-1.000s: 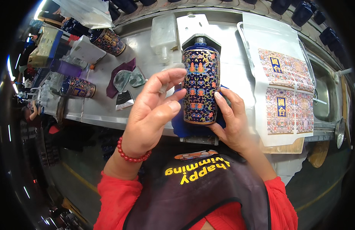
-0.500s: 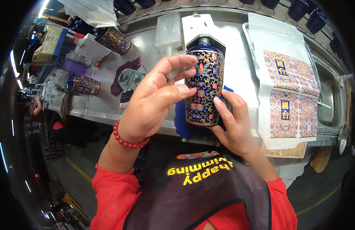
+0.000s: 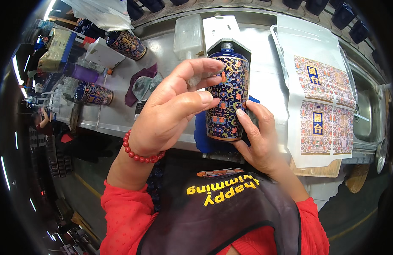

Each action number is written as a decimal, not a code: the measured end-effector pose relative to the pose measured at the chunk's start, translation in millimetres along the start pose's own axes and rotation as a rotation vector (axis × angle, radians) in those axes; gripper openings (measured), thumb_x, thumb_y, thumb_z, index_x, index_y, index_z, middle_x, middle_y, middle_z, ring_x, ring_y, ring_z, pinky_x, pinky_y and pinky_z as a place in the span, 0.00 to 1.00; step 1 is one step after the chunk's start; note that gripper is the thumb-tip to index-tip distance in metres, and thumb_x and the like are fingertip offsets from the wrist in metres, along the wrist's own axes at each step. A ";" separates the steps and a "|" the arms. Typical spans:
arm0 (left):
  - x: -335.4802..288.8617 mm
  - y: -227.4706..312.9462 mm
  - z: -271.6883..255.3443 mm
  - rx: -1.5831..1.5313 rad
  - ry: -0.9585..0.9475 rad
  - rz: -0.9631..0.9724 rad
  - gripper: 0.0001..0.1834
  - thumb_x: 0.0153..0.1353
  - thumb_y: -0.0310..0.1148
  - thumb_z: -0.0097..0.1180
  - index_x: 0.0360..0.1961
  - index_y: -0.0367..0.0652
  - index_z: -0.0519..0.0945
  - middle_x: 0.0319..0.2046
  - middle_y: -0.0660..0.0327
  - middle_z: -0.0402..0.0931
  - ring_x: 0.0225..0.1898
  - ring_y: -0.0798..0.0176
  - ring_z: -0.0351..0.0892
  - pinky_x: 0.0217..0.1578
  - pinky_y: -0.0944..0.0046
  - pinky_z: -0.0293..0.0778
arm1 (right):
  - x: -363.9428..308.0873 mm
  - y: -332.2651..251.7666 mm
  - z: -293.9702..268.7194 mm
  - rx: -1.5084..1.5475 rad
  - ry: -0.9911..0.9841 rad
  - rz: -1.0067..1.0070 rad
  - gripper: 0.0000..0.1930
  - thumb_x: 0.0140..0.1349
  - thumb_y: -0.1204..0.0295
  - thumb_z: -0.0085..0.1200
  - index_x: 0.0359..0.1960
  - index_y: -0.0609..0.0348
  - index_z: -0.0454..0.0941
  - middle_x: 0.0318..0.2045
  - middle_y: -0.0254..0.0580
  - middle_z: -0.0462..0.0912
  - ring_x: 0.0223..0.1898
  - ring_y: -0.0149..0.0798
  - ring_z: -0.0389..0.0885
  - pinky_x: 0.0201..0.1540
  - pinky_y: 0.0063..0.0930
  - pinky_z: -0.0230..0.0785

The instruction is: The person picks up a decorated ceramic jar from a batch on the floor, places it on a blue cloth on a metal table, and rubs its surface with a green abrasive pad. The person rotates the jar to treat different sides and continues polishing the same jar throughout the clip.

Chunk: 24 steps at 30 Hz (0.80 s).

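The dark blue bottle (image 3: 227, 100), covered in a multicoloured floral pattern, lies between the two hands, its neck pointing away from the person and its base nearest the body. An angular grey holder (image 3: 245, 49) shows around its shoulder, and a blue cloth (image 3: 200, 135) lies beneath its lower part, at the edge of the metal desk (image 3: 113, 114).

The right grip (image 3: 261, 137) is partly closed on the bottle's lower right corner: fingertips press the side, while the thumb reaches under the base. The left grip (image 3: 169, 106) is spread, thumb well apart from the curved fingers; its tips overlap the bottle's left edge, though whether they touch cannot be told.

The left forearm rises from the lower left, a red bead bracelet (image 3: 139, 159) at its wrist, the back of the hand tilted upward. The right forearm angles inward from the lower right.
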<state>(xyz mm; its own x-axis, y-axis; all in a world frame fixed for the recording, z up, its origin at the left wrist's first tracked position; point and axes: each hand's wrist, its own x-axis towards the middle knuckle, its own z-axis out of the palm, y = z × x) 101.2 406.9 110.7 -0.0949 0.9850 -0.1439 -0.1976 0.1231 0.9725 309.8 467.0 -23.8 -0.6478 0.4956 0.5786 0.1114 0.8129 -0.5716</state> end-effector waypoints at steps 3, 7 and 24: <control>0.6 -0.2 0.7 -0.012 -0.006 0.002 0.32 0.64 0.28 0.52 0.69 0.31 0.62 0.68 0.50 0.62 0.70 0.51 0.63 0.66 0.44 0.69 | 0.0 0.3 0.1 0.005 0.000 0.000 0.41 0.45 0.77 0.72 0.65 0.59 0.70 0.64 0.59 0.67 0.64 0.60 0.69 0.65 0.52 0.63; 0.0 0.6 -0.3 -0.041 0.015 -0.004 0.32 0.64 0.27 0.51 0.68 0.30 0.62 0.68 0.50 0.62 0.70 0.50 0.63 0.66 0.43 0.69 | -0.3 1.3 0.4 0.020 0.002 0.001 0.41 0.45 0.77 0.72 0.65 0.59 0.70 0.64 0.58 0.67 0.64 0.60 0.69 0.65 0.52 0.63; 4.1 -16.9 -13.3 0.492 0.152 0.103 0.34 0.61 0.33 0.59 0.68 0.37 0.65 0.67 0.55 0.64 0.73 0.54 0.55 0.73 0.46 0.50 | -1.0 3.7 1.4 0.035 0.010 0.003 0.41 0.44 0.78 0.73 0.65 0.57 0.70 0.64 0.58 0.67 0.64 0.60 0.69 0.65 0.51 0.64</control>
<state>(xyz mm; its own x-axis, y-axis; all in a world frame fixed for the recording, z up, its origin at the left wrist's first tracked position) 91.2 407.2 91.2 -0.2375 0.9709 -0.0325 0.2981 0.1046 0.9488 309.8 469.1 -27.3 -0.6400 0.5013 0.5824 0.0866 0.8001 -0.5936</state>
